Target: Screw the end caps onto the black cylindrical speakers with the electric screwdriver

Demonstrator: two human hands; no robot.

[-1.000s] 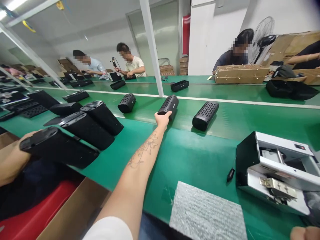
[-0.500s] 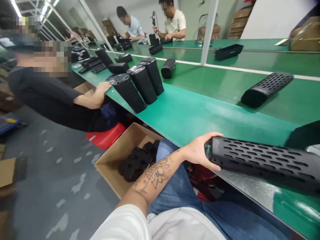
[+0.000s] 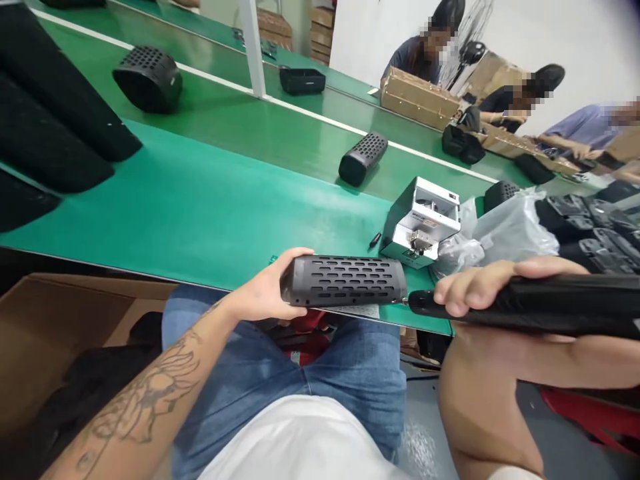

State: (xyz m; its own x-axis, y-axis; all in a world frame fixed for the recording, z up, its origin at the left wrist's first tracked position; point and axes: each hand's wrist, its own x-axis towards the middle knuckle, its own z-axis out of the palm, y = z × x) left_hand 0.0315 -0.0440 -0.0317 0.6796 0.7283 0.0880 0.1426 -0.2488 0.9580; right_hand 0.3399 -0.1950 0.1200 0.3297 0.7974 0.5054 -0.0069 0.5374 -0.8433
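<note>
Left hand [image 3: 265, 287]: wrapped round one end of a black speaker [image 3: 343, 280] with holes, most of it sticking out past the fingers | right hand [image 3: 475, 287]: closed on a second speaker [image 3: 550, 303], its tip just beside the first | both by the green bench [image 3: 200, 200] edge | speaker: looks stiff, light, easy to hold round the body

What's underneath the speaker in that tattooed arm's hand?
Just below the black speaker in the left hand show the green workbench and a pale sheet; what lies directly beneath it is covered.
</note>
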